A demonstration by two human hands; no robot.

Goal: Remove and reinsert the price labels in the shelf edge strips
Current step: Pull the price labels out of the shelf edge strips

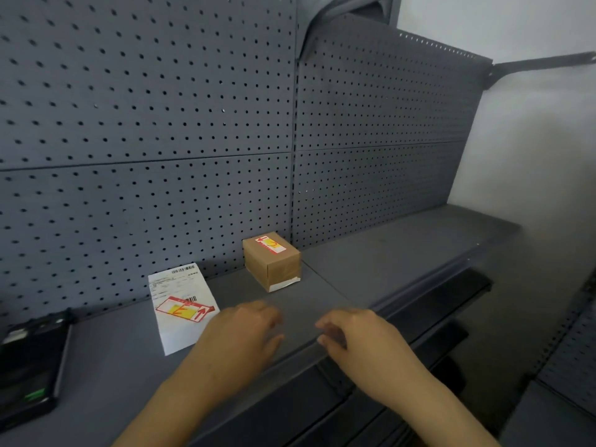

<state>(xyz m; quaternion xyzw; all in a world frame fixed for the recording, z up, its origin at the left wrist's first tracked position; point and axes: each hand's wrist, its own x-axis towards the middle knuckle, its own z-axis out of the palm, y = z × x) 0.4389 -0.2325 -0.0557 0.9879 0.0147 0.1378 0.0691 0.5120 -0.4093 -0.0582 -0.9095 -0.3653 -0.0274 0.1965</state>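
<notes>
Shelf edge strip (pixel 429 285) runs from 7 to 2 o'clock beneath both hands; right hand (pixel 358 340) nearer, left hand (pixel 245 333) beside it, fingers loosely curled, holding nothing I can see.

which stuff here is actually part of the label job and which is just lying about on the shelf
Job:
- clear plastic strip on the grey shelf's front edge
- left hand
- right hand

Lying about:
- small brown cardboard box
- white paper slip with a red and yellow sticker
- black handheld device
</notes>
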